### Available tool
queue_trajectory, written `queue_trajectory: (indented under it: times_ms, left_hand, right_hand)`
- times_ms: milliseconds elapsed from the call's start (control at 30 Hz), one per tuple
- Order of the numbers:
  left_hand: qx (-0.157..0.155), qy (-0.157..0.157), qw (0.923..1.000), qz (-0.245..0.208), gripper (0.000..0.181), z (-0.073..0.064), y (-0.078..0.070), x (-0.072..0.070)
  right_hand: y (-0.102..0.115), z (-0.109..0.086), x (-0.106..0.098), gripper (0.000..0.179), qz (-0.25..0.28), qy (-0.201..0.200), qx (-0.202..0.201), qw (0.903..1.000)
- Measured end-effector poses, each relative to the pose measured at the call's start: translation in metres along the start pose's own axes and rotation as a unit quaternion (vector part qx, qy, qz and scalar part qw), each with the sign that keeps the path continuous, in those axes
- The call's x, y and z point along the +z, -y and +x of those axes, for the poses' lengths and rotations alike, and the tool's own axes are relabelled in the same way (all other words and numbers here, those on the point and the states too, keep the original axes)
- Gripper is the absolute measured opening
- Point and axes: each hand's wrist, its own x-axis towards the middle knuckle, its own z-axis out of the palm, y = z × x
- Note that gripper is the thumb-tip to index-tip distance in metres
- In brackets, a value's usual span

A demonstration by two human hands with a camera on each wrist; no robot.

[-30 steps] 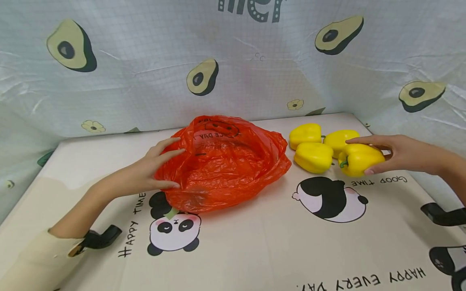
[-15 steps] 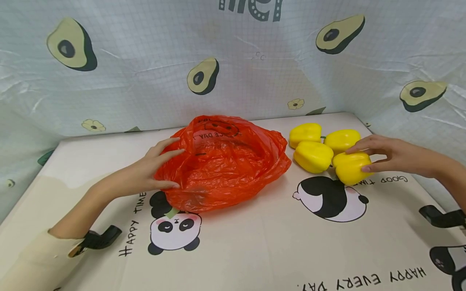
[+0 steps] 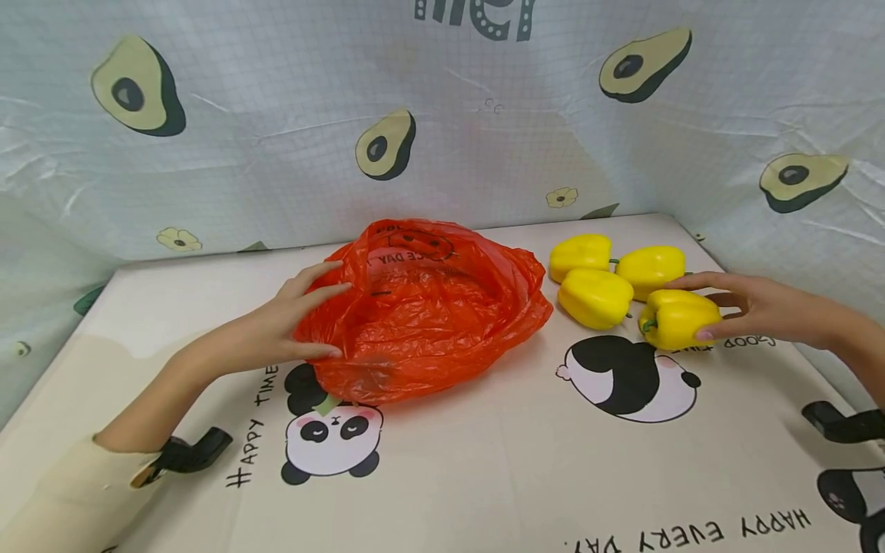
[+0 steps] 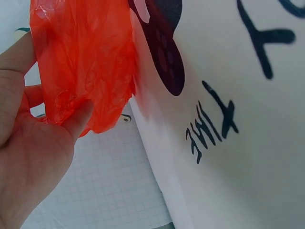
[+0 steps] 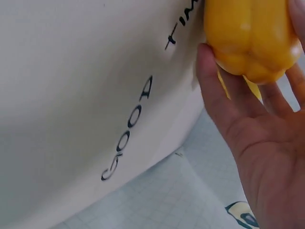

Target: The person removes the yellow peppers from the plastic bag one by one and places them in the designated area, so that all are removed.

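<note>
A red plastic bag point(image 3: 429, 322) lies with its wide mouth open in the middle of the table in the head view. At its left side my left hand point(image 3: 290, 319) rests with spread, nearly straight fingers and the thumb on the plastic; the left wrist view shows the thumb against the bag point(image 4: 90, 62). My right hand point(image 3: 754, 307) holds a yellow bell pepper point(image 3: 681, 319) between thumb and fingers, its green stem facing left. In the right wrist view the pepper's lobed end point(image 5: 252, 52) faces the palm. Some of the right fingers are hidden behind it.
Three more yellow peppers sit close together right of the bag: a back left one point(image 3: 579, 257), a front left one point(image 3: 596, 298) and a back right one point(image 3: 650, 269). The printed table cover point(image 3: 484, 476) meets an avocado-patterned sheet point(image 3: 290, 100) behind.
The right hand has brought its pepper slightly nearer the front edge and turned it, the stem swinging out of sight and back to the left. The left hand and bag have stayed put.
</note>
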Motion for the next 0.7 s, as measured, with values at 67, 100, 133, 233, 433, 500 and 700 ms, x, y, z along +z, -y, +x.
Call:
queue_trajectory:
  times_ms: [67,100,133,233,433,500,700]
  left_hand:
    - [-0.002,0.0,1.0,-0.002,0.086,0.0,0.0,0.0]
    - [-0.002,0.0,1.0,-0.002,0.086,0.0,0.0,-0.001]
    - [-0.002,0.0,1.0,-0.003,0.086,-0.001,0.0,-0.001]
    - [-0.003,0.001,1.0,-0.002,0.086,-0.001,0.0,-0.001]
    - [-0.01,0.004,0.9999,-0.002,0.086,-0.002,0.0,-0.001]
    - [-0.014,0.004,0.9999,-0.004,0.085,-0.003,-0.001,-0.002]
    - [-0.032,-0.003,0.9995,-0.002,0.08,-0.013,-0.008,-0.005]
  right_hand:
    - [0.001,0.002,0.003,0.069,-0.004,-0.009,0.004,1.0]
    - [0.002,0.003,0.004,0.068,-0.002,-0.016,0.002,0.9999]
    - [0.002,0.004,0.005,0.068,-0.001,-0.023,-0.002,0.9997]
    - [0.004,0.007,0.008,0.067,0.001,-0.047,-0.014,0.9988]
    - [0.007,0.015,0.01,0.066,0.009,-0.078,-0.042,0.996]
    - [0.007,0.015,0.011,0.067,0.008,-0.082,-0.047,0.9955]
    - [0.01,0.0,0.016,0.066,-0.051,-0.146,-0.074,0.9852]
